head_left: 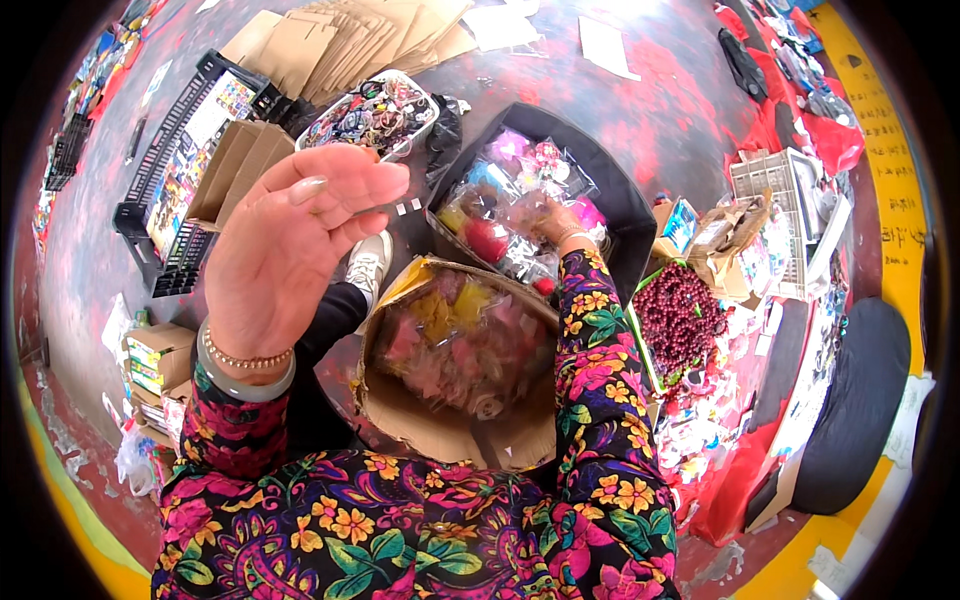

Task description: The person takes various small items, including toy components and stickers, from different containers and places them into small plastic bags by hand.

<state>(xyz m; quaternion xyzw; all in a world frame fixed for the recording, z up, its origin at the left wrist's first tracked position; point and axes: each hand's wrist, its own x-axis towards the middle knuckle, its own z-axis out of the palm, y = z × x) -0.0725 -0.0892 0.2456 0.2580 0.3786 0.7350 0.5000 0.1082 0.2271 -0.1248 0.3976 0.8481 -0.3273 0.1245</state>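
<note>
My left hand (290, 225) is raised over the floor, palm showing, fingers stretched and slightly bent, with nothing in it. Inside a black bin (625, 185), my right hand (556, 220) has its fingers closed at a clear plastic packet (524, 207); other wrapping partly hides the fingertips. Around it lie several clear-wrapped trinkets, among them a round red piece (486, 240) and pink ones (510, 145). Directly before me stands an open cardboard box (500, 440) holding many clear packets with pink and yellow contents (450, 345).
A white basket (425, 125) of tangled cords and flattened cardboard (350, 40) lie beyond. At left are a black crate (150, 225) and an open carton (235, 170). Dark red beads (680, 325) fill a tray at right, near a white crate (785, 205). My shoe (368, 265) is beside the box.
</note>
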